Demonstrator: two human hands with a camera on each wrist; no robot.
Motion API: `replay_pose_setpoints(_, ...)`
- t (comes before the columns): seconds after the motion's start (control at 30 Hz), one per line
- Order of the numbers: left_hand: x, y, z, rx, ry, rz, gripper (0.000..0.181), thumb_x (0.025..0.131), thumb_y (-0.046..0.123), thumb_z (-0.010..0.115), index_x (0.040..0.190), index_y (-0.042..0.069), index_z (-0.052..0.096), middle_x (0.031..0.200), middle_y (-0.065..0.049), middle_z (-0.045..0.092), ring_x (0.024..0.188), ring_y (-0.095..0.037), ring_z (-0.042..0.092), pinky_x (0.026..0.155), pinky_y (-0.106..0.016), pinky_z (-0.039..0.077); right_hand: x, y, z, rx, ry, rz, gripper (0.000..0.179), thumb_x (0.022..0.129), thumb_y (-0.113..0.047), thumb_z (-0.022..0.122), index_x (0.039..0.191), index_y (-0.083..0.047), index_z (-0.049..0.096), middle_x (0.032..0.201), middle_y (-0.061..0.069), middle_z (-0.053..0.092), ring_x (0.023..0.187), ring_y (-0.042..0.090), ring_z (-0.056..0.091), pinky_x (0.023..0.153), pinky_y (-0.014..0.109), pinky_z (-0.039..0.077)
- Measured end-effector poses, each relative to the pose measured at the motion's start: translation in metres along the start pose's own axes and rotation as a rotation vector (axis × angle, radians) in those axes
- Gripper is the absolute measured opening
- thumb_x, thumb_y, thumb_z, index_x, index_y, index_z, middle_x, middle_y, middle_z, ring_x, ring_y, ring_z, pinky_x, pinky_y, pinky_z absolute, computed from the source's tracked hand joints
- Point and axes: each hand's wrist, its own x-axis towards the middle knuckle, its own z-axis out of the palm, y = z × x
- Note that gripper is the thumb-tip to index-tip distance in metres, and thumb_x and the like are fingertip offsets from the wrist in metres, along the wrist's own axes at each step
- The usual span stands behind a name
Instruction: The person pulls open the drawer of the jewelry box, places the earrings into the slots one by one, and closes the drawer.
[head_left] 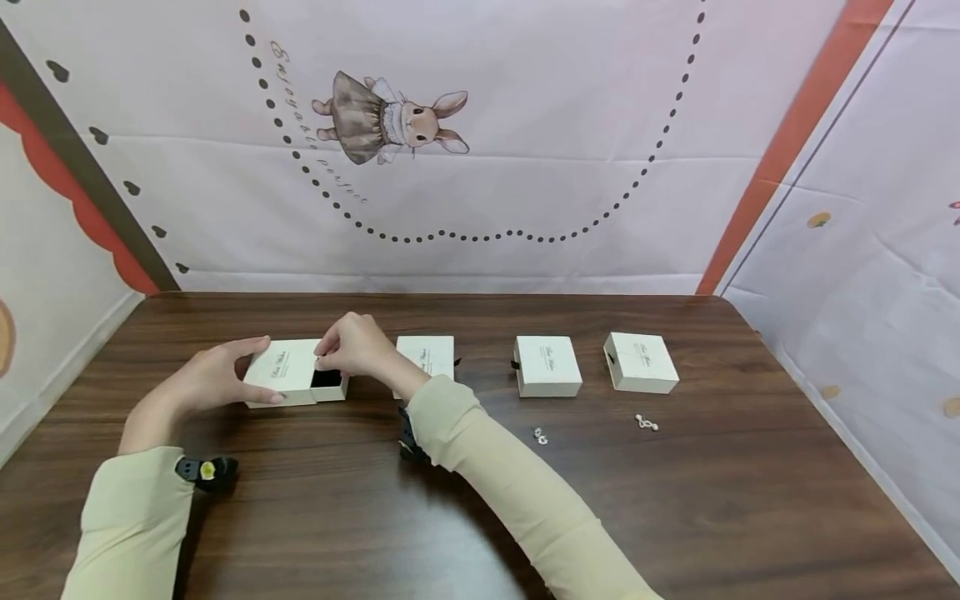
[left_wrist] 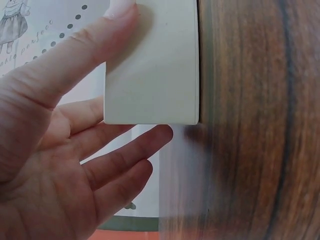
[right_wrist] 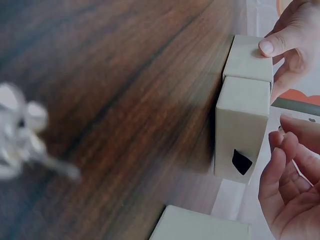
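At the left of the table, my left hand (head_left: 202,379) holds a small white slide-out jewellery box (head_left: 281,367) between thumb and fingers. The box's drawer (right_wrist: 242,127) is pulled partway out on the right, showing a black inside and a dark ribbon tab (right_wrist: 242,162) on its front. Just above the open drawer, my right hand (head_left: 356,346) has its fingertips pinched together. A tiny pale object (right_wrist: 281,130) shows between them, too small to tell its kind. In the left wrist view, the left thumb (left_wrist: 117,30) lies on the box's side.
Three more white boxes stand along the back: one behind the right wrist (head_left: 425,354), one at centre right (head_left: 547,367) and one farther right (head_left: 641,362). In front lie small silvery earrings (head_left: 540,436) and pearl-like jewellery (head_left: 646,422). A printed cloth (head_left: 525,200) hangs behind the table.
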Motion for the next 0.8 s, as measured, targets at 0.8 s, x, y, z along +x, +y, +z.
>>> replay_pose_setpoints(0.8, -0.001, 0.005, 0.000, -0.012, 0.008, -0.015, 0.110, 0.061, 0.053, 0.077, 0.137, -0.009, 0.028, 0.135, -0.037, 0.029, 0.119, -0.054, 0.028, 0.089, -0.065, 0.028, 0.001, 0.002, 0.008, -0.248, -0.022, 0.011, 0.009, 0.077, -0.025, 0.074, 0.085, -0.022, 0.075, 0.090, -0.014, 0.067, 0.074, 0.000, 0.057, 0.058, 0.011, 0.041)
